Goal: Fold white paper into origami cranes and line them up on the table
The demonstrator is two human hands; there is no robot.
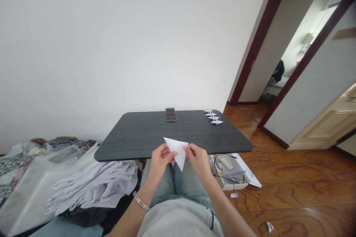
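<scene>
White paper folded into a triangle sits pinched between both hands just in front of the near edge of the dark wood-grain table, its sharpest point hanging down over the person's jeans-clad lap. Left hand grips the triangle's left side, thumb on top and fingers curled beneath, a silver bracelet around the wrist behind it. Right hand clamps the right corner between thumb and forefinger, the other fingers folded in under the sheet (how far they reach is hidden by the hand itself). At the table's far edge, near its middle, lies a phone, flat. Toward the far right corner of the table a short row of small folded paper cranes stands close together, well apart from the phone. Left of the table, lower down, is a heap of white sheets and clothing. Right of the table's near corner, on the wooden floor, lies an open white box holding cables and a pale device.
</scene>
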